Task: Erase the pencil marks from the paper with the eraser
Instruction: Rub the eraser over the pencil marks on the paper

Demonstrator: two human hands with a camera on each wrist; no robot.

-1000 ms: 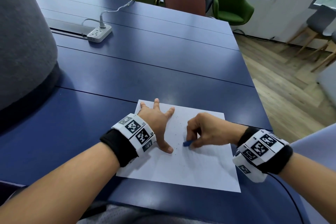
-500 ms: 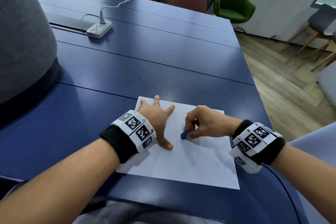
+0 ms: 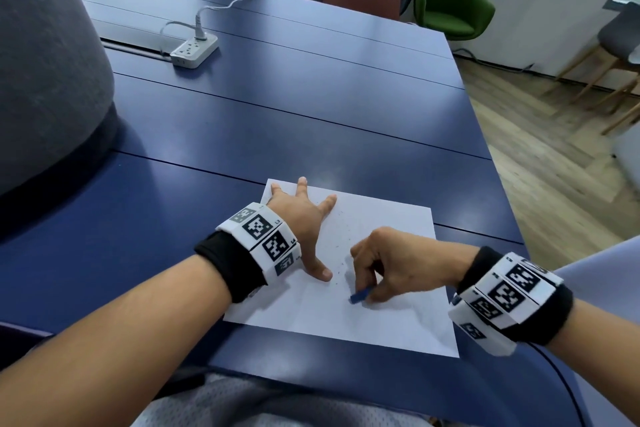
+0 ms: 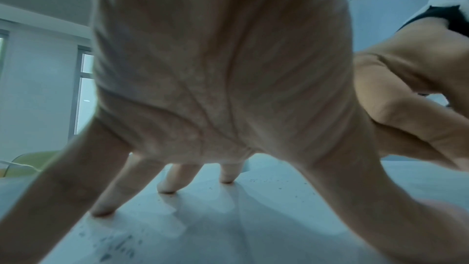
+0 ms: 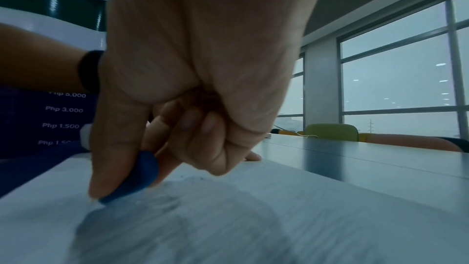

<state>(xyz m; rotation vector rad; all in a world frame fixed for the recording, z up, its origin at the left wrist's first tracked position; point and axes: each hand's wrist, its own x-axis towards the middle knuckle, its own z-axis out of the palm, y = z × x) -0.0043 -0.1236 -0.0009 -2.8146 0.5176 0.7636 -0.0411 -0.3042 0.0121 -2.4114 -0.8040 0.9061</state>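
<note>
A white sheet of paper (image 3: 377,315) lies on the blue table near its front edge. My left hand (image 3: 304,229) presses flat on the paper's upper left part, fingers spread; the left wrist view shows its fingertips (image 4: 166,189) on the sheet. My right hand (image 3: 391,267) pinches a small blue eraser (image 3: 358,297) between thumb and fingers, its lower end touching the paper's middle. In the right wrist view the eraser (image 5: 137,178) touches the sheet beside the thumb. Dark eraser crumbs (image 3: 341,253) lie scattered between my hands. No pencil marks can be made out.
A white power strip (image 3: 194,50) with its cable sits at the far left of the blue table (image 3: 311,107). A large grey rounded object (image 3: 45,55) stands on the left. Coloured chairs (image 3: 446,3) line the far edge. Wooden floor lies to the right.
My right hand with the eraser first slid away from me, then came back toward me and slightly right. The left hand stayed pressed on the paper.
</note>
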